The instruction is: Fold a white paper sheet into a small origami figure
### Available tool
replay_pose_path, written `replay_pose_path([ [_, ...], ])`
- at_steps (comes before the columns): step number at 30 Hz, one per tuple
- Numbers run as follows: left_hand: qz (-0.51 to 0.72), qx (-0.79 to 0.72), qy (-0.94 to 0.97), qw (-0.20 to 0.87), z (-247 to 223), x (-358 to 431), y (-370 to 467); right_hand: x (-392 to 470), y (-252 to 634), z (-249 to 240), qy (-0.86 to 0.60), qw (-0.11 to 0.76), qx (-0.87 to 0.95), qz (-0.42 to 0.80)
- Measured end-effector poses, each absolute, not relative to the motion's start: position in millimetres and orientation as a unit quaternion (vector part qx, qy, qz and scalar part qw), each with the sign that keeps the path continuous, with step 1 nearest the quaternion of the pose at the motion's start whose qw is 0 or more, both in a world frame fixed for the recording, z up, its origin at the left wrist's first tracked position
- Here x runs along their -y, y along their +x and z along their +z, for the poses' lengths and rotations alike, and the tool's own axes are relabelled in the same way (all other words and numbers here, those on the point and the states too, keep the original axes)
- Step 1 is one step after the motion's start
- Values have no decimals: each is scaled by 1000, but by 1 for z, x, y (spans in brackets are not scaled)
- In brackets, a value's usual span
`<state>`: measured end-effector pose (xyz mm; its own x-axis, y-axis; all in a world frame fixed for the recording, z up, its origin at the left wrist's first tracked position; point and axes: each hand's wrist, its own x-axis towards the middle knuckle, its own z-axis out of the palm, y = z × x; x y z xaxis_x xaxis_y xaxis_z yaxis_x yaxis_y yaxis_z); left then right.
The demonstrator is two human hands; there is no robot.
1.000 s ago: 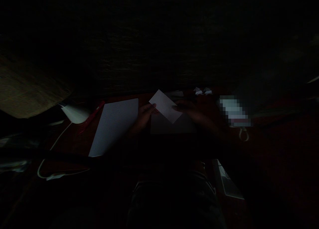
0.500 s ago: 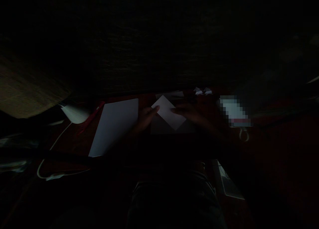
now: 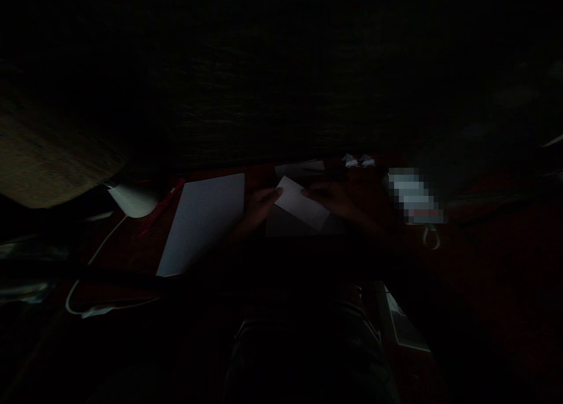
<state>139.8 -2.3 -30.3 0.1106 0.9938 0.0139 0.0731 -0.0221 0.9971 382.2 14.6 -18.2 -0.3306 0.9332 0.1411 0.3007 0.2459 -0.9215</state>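
Observation:
Between my hands is a small sheet of white paper, tilted so that it looks narrow. My left hand pinches its left corner, the thumb lying on top. On the far right edge, my right hand grips the same paper with its fingers closed. Beneath it a darker grey sheet lies on the dark red table. Just beyond, another pale sheet rests with a thin dark object on it that I cannot make out. Deep shadow hides most of both forearms.
A large white sheet lies to the left, beside a red strip-like object and a white lamp-like shape with a cable. Two small folded paper pieces sit at the back right. A blurred-out pale object is at right.
The paper in my hands has turned from a wide diamond to a narrower, more tilted shape, its far corner lower. My hands have barely moved.

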Motion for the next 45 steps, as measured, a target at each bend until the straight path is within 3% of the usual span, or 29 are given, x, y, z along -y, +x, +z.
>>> replay_pose_path([
  [6, 507, -472, 517, 503, -32, -1, 135, -20, 387, -17, -482, 423, 653, 404],
  [10, 499, -464, 505, 529, -31, 1, 135, -19, 389, -16, -463, 410, 663, 422],
  [19, 527, -479, 525, 466, -28, -3, 138, -18, 385, -12, -468, 425, 654, 415],
  [45, 542, -475, 449, 528, -34, -8, 140, -19, 393, -17, -518, 450, 564, 458],
])
